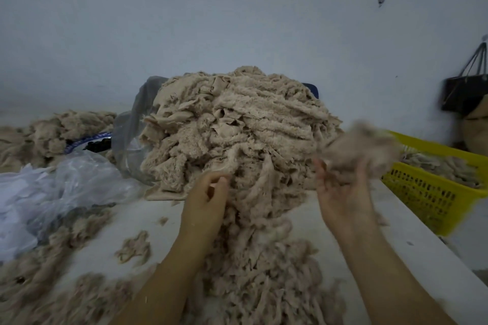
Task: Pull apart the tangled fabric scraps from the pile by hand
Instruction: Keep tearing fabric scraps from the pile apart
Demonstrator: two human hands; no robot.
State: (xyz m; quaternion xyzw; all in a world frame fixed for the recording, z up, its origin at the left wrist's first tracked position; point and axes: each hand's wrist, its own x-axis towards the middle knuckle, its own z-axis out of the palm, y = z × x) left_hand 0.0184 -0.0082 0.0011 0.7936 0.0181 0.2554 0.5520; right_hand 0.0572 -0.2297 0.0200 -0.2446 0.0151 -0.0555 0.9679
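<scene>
Our left fingers (220, 180) pinch a loose end of the soft, light, clinging pile (237, 126) just ahead of them, where it should tease free, though whether our right fingers (321, 172) grip the blurred clump (361, 148) above them we cannot tell.

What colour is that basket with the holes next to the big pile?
The basket is bright yellow, seen best in the head view.

Pile (237, 126) of fabric scraps: uniform beige-tan, fuzzy texture. Blurred clump (361, 150) just right of pile: same beige, greyer. Basket (422, 198) right of pile: bright yellow, grid of small slots in wall. Plastic bag (66, 187) left of pile: translucent white-grey. Rim (87, 140) further left of pile: blue with white marks. Hanging bag (464, 92) far right of pile: black. Wall (237, 21) behind pile: pale blue-grey. Table top (155, 206) under pile: off-white.
</scene>
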